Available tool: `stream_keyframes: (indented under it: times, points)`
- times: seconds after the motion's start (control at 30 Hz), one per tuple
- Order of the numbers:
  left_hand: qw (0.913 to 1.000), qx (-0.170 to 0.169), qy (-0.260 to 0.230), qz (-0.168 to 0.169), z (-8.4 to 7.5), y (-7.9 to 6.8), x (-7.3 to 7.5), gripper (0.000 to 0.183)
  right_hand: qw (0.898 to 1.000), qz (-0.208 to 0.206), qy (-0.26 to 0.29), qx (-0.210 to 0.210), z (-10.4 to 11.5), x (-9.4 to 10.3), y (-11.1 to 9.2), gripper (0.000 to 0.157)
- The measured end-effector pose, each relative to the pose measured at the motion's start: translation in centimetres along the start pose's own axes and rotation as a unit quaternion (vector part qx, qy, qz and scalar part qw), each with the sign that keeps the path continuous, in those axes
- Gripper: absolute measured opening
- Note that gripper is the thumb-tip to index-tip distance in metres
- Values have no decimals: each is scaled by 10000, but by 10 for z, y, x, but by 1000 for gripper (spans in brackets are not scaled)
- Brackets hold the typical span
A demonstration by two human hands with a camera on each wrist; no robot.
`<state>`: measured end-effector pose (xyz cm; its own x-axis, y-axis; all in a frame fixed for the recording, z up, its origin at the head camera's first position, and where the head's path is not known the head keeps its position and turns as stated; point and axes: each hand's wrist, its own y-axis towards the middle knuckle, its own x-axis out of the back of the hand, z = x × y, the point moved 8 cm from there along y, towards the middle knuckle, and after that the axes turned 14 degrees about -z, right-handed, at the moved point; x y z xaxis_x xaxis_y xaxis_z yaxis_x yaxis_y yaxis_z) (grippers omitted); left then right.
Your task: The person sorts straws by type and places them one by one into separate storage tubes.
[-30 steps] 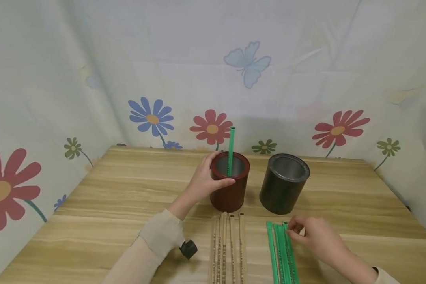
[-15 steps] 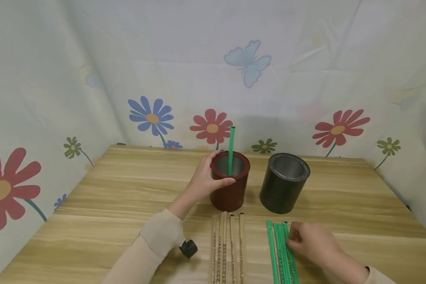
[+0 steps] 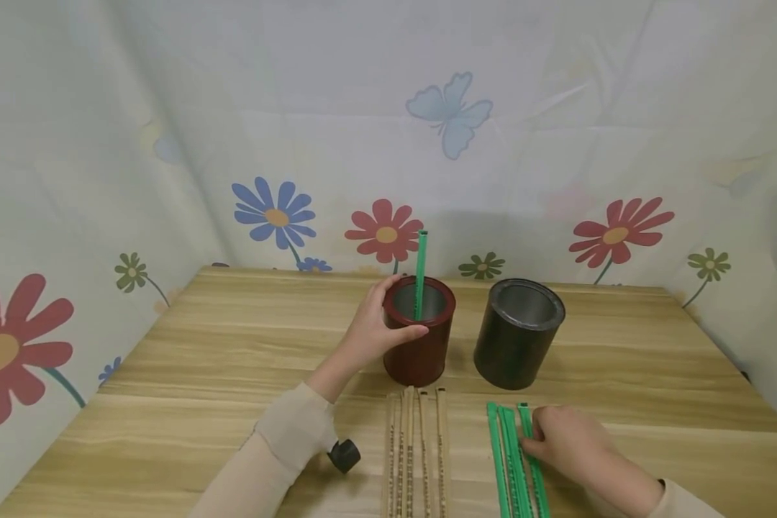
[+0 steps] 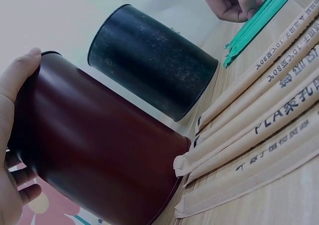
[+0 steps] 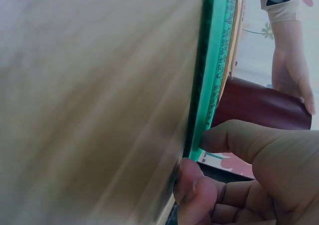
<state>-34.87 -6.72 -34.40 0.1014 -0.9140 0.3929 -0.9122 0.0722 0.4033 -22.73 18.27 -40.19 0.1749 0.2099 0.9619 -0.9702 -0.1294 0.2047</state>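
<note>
My left hand (image 3: 378, 327) grips the rim and side of a dark red can (image 3: 417, 356), thumb at the front. One green-wrapped straw (image 3: 421, 277) stands upright inside it. On the table at the right lies a row of green paper-wrapped straws (image 3: 511, 460). My right hand (image 3: 573, 442) pinches the rightmost green-wrapped straw (image 5: 212, 75) near its far end, between thumb and fingers in the right wrist view. Brown paper-wrapped straws (image 3: 408, 453) with printed lettering lie side by side left of the green ones.
A black can (image 3: 518, 338) stands upright right of the red can. The wooden table (image 3: 233, 345) reaches back to a flower-printed cloth (image 3: 524, 108). A small black wrist camera (image 3: 344, 455) sticks out from my left sleeve.
My right hand has closed onto the rightmost green straw and shifted it slightly right, apart from the others. My left hand stays on the red can.
</note>
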Motion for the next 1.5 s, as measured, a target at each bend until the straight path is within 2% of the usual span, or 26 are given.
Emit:
stream_keyframes:
  times: [0.43, 0.67, 1.0, 1.2, 1.37, 1.5]
  points:
    - [10000, -22, -60, -42, -1, -2, 1, 100, 9996, -209, 145, -86, 1, 2, 0, 36]
    - [10000, -51, -8, -44, 2, -3, -1, 97, 9994, -53, 245, -249, -3, 1, -1, 40]
    - [9999, 4, -92, -40, -2, -3, 2, 98, 9981, 101, 429, -436, -12, 4, -3, 32]
    - [9994, 85, -326, -50, -1, -2, 0, 97, 9937, 259, 944, -552, -16, 21, -5, 26]
    - [9994, 78, -334, -21, 0, -2, -1, 98, 9857, 404, 1596, -363, -13, 45, -1, 10]
    - [9994, 78, -326, -48, 1, -2, 1, 97, 9804, 263, 1954, -49, -5, 67, 7, 6]
